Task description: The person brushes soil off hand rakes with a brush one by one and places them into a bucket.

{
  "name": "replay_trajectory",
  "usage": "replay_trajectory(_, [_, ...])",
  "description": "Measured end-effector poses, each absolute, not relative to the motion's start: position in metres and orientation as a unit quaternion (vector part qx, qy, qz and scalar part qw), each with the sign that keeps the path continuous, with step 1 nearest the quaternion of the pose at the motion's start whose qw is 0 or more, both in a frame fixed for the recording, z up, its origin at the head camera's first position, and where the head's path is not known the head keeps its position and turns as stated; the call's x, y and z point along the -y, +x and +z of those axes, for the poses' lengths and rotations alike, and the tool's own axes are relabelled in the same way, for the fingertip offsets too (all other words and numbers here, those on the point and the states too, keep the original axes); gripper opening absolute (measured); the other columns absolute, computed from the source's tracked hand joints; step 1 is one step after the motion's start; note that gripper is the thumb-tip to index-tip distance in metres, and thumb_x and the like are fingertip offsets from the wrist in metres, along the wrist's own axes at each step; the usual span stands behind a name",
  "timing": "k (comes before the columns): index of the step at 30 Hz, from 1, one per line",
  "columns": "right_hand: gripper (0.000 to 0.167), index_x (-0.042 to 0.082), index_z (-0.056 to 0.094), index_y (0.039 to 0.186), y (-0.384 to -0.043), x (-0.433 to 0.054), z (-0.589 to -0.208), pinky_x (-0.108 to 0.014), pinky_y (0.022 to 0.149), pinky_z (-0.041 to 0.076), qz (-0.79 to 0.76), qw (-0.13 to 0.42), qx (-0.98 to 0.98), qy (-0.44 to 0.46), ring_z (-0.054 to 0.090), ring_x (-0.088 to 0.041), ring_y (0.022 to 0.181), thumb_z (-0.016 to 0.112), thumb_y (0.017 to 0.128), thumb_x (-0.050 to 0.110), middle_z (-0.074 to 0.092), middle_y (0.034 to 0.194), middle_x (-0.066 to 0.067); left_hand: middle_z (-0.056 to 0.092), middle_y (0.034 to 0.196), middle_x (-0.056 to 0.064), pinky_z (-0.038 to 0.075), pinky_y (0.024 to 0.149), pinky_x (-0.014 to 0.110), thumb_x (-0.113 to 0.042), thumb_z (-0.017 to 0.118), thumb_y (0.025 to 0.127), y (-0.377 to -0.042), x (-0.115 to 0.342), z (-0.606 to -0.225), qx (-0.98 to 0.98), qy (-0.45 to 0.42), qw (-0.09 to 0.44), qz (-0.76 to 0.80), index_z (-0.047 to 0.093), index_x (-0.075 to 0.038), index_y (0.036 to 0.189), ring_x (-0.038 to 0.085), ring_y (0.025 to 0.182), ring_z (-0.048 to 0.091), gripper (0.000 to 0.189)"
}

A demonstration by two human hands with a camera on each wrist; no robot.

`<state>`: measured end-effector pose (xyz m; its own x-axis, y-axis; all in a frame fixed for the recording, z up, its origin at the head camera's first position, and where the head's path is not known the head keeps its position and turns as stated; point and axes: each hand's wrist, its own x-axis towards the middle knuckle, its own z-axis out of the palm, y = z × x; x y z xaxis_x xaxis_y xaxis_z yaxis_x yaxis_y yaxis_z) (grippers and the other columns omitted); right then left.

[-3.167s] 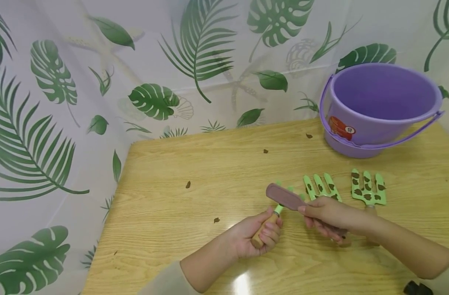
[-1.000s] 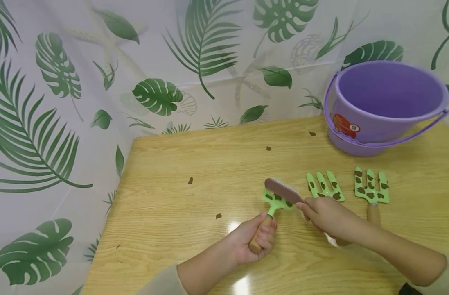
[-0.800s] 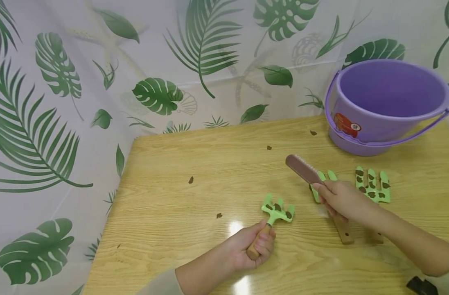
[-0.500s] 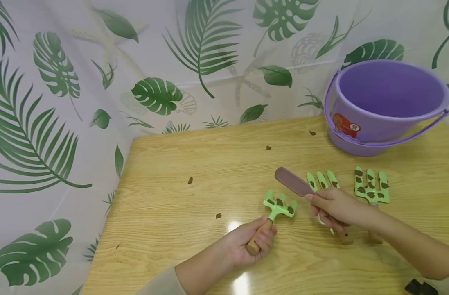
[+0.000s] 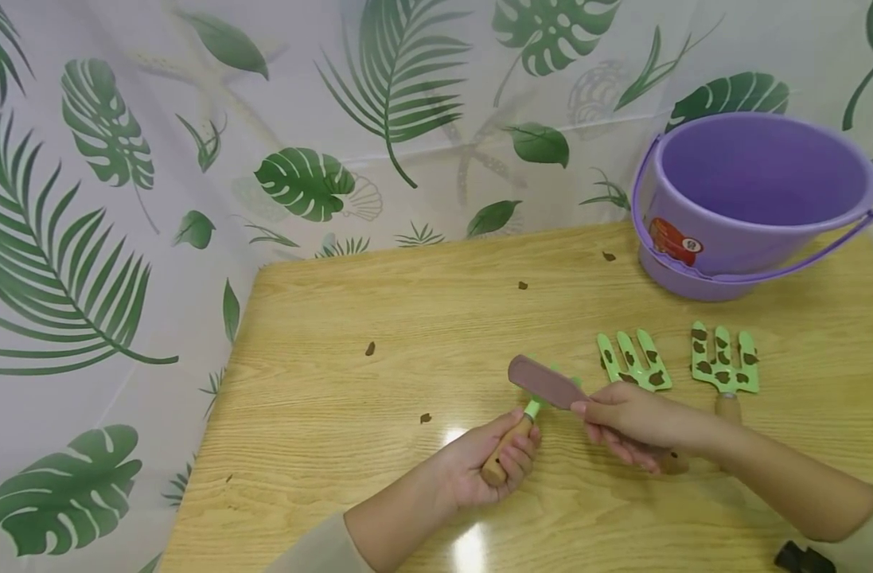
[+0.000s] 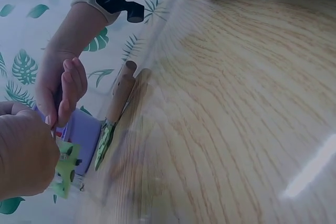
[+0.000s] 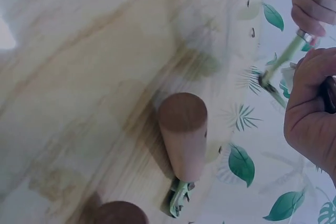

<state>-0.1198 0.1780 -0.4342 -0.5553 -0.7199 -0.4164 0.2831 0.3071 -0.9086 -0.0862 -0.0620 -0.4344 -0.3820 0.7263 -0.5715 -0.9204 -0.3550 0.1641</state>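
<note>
In the head view my left hand grips the wooden handle of a small green garden fork. Most of its head is hidden behind a brown brush, with only green tine tips showing past it. My right hand holds the brush by its handle end, flat back upward and its bristle side down over the tines. Dark brown patches dot the held fork's head in the left wrist view. Two similar forks with brown patches lie on the table, close beyond my right hand and forearm.
A purple bucket with its handle down stands at the back right of the wooden table. Several small brown flakes are scattered on the tabletop. A leaf-patterned curtain hangs behind and to the left.
The brush rose up and right off the fork, uncovering its tines, then came back down and left over them. My left hand has barely moved; the fork has tilted slightly.
</note>
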Motion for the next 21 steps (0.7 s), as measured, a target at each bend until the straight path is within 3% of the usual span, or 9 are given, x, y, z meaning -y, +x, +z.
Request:
replay_trajectory(8, [0.046, -0.005, 0.051, 0.076, -0.120, -0.177, -0.438, -0.016, 0.031, 0.038, -0.568, 0.442, -0.676, -0.157, 0.045, -0.001, 0.033, 0.033, 0.104, 0.026, 0.052, 0.049, 0.003, 0.048, 0.063, -0.009, 0.033, 0.044, 0.000, -0.036, 0.036, 0.102, -0.086, 0.063, -0.435, -0.243, -0.168, 0.524, 0.799, 0.050, -0.010, 0.088, -0.005, 0.047, 0.047, 0.033])
replay_trajectory(16, [0.043, 0.000, 0.052, 0.071, -0.121, -0.175, -0.442, -0.015, 0.031, 0.033, -0.534, 0.419, -0.725, -0.118, 0.038, -0.001, 0.032, 0.037, 0.103, 0.027, 0.047, 0.047, 0.005, 0.047, 0.061, -0.010, 0.032, 0.044, -0.001, -0.036, 0.033, 0.103, -0.086, 0.063, -0.436, -0.227, -0.184, 0.517, 0.804, 0.049, -0.010, 0.087, -0.005, 0.046, 0.047, 0.034])
replay_trajectory(21, [0.040, 0.008, 0.050, 0.069, -0.126, -0.177, -0.449, -0.015, 0.033, 0.029, -0.553, 0.454, -0.693, -0.093, 0.030, -0.001, 0.034, 0.040, 0.101, 0.029, 0.038, 0.048, 0.008, 0.046, 0.061, -0.010, 0.032, 0.044, -0.001, -0.036, 0.033, 0.103, -0.087, 0.061, -0.435, -0.222, -0.210, 0.514, 0.802, 0.049, -0.010, 0.087, -0.005, 0.045, 0.046, 0.034])
